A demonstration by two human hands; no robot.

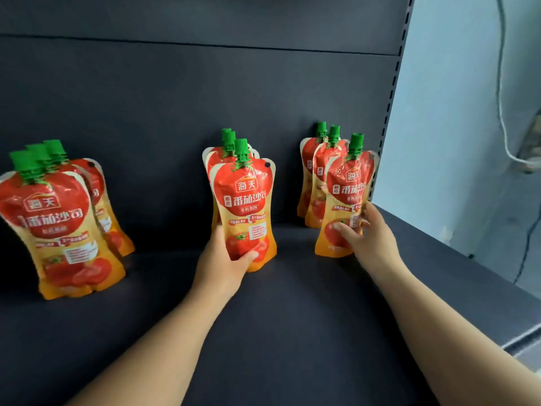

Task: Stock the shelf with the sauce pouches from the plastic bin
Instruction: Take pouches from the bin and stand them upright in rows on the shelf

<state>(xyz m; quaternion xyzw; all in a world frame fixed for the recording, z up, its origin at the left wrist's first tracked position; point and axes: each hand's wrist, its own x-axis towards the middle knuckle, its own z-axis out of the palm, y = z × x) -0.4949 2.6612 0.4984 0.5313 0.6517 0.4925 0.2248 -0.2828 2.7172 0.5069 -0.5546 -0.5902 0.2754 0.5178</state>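
The left hand [224,260] grips the middle front pouch [246,197] low down, thumb across the printed tomato and fingers behind. The hold appears meant to steady the soft base upright while it settles onto the shelf [292,317]. The right hand [370,240] holds the right front pouch [348,189] by its lower right side, thumb on the face and fingertips curled round the edge. This pouch leans a little to the right, so the hold is probably there to square it. Each of these pouches stands at the head of a short file with two more green-capped pouches just behind it, the labels facing out. A third file, the left row [55,218], stands well apart with no hand on it, its pouches tilted. The plastic bin is not in view. The files run back towards the dark back panel [175,98], and bare shelf lies between them and in front of them, which leaves room for more pouches and for the forearms to draw straight back. The right file stands close to the slotted upright [392,92] and the shelf's right end, where a nudge outward could tip a pouch off. Beyond that edge are a pale wall [453,112] and a hanging cable [502,83].
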